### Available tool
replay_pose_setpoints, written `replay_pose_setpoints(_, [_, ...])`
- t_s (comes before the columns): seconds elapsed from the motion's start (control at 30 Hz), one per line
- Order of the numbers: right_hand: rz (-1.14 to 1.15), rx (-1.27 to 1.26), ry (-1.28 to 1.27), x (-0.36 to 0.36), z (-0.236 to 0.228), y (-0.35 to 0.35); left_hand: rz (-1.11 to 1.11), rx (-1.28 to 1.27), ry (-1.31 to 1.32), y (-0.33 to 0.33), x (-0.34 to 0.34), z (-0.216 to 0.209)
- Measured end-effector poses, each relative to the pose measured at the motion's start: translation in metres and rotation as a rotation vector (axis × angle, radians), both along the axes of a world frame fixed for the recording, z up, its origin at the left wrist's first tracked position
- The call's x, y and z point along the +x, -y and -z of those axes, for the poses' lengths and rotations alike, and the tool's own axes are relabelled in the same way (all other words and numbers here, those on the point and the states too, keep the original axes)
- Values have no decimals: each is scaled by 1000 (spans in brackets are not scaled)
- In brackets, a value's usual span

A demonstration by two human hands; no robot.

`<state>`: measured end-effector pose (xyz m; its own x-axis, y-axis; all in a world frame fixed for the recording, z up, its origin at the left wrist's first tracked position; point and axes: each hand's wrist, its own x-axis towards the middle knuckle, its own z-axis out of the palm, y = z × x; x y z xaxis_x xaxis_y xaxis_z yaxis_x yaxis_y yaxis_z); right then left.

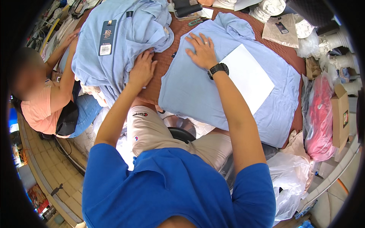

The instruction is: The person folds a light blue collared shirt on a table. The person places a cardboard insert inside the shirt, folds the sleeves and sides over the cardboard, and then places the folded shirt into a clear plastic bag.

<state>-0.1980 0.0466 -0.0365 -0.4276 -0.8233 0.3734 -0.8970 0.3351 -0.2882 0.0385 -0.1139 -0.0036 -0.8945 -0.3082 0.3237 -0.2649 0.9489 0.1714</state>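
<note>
A light blue shirt (pixel 186 89) lies spread out flat in front of me, its collar end at the far side. A blank white sheet (pixel 249 78) rests on it, right of the middle. My right hand (pixel 202 51), with a watch at the wrist, presses flat on the shirt's upper left, fingers spread, beside the sheet. To the left is a rumpled heap of light blue shirts (pixel 89 62), with a dark hang tag (pixel 107 38) on top. My left hand (pixel 142 70) rests against the heap's right edge, fingers extended and thumb apart.
Brown cloth (pixel 167 62) covers the table. A dark thread spool (pixel 188 10) and green thread snips (pixel 195 22) lie at the far edge. A bagged beige garment (pixel 279 32), a cardboard box (pixel 339 117) and pink bagged clothing (pixel 320 114) are at right. Another person (pixel 42 110) sits at left.
</note>
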Motion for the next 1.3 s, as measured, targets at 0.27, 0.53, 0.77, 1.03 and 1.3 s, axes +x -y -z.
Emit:
replay_pose_setpoints(0.27, [35,109,-4,-22,-6,22,-27,262,-143,-60,20,-11])
replay_pose_setpoints(0.53, [-111,-240,266,-43,-5,22,-23,651,-221,-51,30,1])
replay_pose_setpoints(0.77, [262,290,-46,-53,-94,-168,-3,666,-459,-72,76,-24])
replay_pose_setpoints(1.03, [618,532,349,-66,-67,-261,-246,878,-86,-116,97,-24])
replay_pose_setpoints(1.3, [639,519,370,-82,-82,-246,-131,1444,-120,-113,136,53])
